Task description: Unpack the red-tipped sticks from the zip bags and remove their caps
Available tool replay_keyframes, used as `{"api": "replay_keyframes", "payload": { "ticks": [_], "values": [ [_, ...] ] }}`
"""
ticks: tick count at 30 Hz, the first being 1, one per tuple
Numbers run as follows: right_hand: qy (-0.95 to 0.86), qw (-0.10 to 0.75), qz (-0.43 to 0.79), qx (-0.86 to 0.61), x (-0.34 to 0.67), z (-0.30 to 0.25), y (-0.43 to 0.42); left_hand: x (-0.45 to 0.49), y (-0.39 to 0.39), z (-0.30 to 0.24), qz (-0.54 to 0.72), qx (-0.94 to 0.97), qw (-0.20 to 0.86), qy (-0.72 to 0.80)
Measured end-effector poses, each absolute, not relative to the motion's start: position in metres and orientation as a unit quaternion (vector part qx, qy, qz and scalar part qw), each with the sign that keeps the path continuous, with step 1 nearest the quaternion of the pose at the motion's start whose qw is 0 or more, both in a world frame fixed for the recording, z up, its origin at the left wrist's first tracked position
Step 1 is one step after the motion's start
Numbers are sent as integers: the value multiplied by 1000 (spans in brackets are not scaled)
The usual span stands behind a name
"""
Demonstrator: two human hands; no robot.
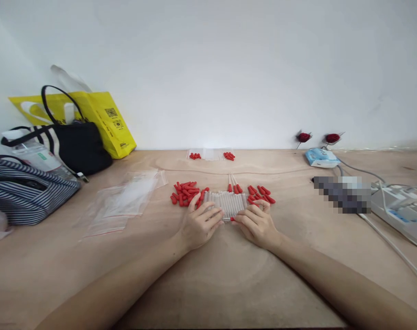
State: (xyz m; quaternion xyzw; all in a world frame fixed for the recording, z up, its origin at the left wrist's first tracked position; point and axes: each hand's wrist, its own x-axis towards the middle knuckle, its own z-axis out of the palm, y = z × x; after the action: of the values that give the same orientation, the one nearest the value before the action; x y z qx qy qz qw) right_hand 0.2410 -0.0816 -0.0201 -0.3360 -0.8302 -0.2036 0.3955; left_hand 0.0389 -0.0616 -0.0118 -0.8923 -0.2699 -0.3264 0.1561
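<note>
A row of several clear plastic tubes [228, 202] lies side by side on the wooden table [208, 275]. My left hand [199, 224] rests at the row's left end, fingers curled against the tubes. My right hand [257, 223] presses the row's right end, fingers bent on the tubes. A heap of red caps [186, 192] lies just left of the row, and more red caps [261, 193] lie to its right. Two or three capped tubes [233, 183] sit behind the row.
Clear plastic bags [126, 199] lie to the left. A striped bag [26, 192], a black bag [79, 146] and a yellow bag [107, 121] stand at far left. A second tube bundle [211, 155] lies by the wall. A power strip [401, 206] and cables are at right.
</note>
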Motion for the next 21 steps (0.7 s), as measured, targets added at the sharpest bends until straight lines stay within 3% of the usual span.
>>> {"api": "replay_keyframes", "payload": {
  "ticks": [21],
  "values": [
    [-826,397,-226,-330,242,-25,-78,36,-58,-16,-350,-900,154,-210]
  ]
}}
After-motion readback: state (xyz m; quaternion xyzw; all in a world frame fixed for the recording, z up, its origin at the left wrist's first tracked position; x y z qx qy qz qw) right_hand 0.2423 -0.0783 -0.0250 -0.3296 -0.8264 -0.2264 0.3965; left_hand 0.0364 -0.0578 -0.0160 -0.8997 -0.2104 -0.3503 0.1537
